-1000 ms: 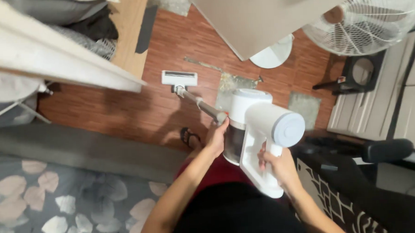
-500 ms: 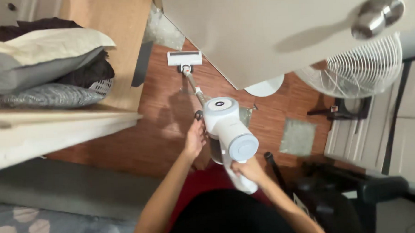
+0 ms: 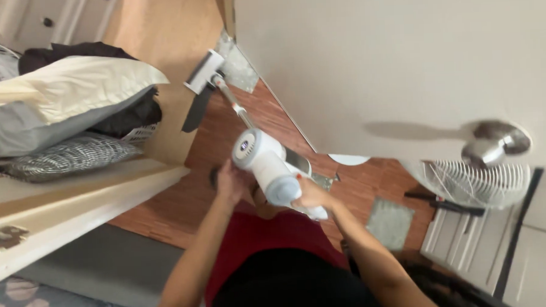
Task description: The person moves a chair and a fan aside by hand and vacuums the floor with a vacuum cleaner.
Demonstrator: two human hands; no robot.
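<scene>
I hold a white cordless stick vacuum (image 3: 266, 164) over a reddish wood-pattern floor (image 3: 183, 193). My right hand (image 3: 311, 196) is closed around its handle at the rear. My left hand (image 3: 230, 180) grips the left side of the body near where the metal tube (image 3: 234, 106) leaves it. The tube runs up and left to the white floor head (image 3: 199, 72), which sits at the doorway beside a wooden cabinet side and the lower edge of a white door (image 3: 373, 65).
Stacked pillows and folded bedding (image 3: 66, 112) lie on a shelf at left. The door's metal knob (image 3: 496, 141) sticks out at right above a white standing fan (image 3: 473, 181). A grey mat edge (image 3: 107, 268) lies lower left, a small grey rug (image 3: 389, 223) lower right.
The view swung up and left toward the door. The vacuum head travelled farther forward and left to the doorway, and both hands followed, staying on the vacuum.
</scene>
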